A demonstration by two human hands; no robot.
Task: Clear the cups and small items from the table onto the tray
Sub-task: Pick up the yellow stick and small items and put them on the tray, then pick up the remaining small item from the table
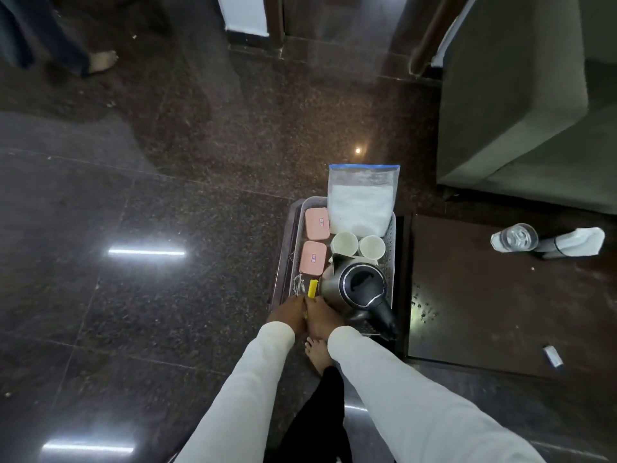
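Observation:
A grey perforated tray (390, 248) sits on a dark under-tray (283, 248), above the floor and left of the table. It carries two pink boxes (316, 223), two white cups (344, 243), a steel kettle (359, 289) and a zip bag of white powder (362, 202). My left hand (288, 314) and my right hand (323, 317) grip its near-left edge side by side. A yellow sachet (313, 289) sticks up between them. Their fingertips are hidden.
To the right is a dark brown table (484, 312) with a clear bottle lying down (514, 237), a rolled white cloth (574, 242) and a small white packet (552, 355). A grey-green sofa (521, 105) stands behind it. A person's bare foot (103, 60) is far left.

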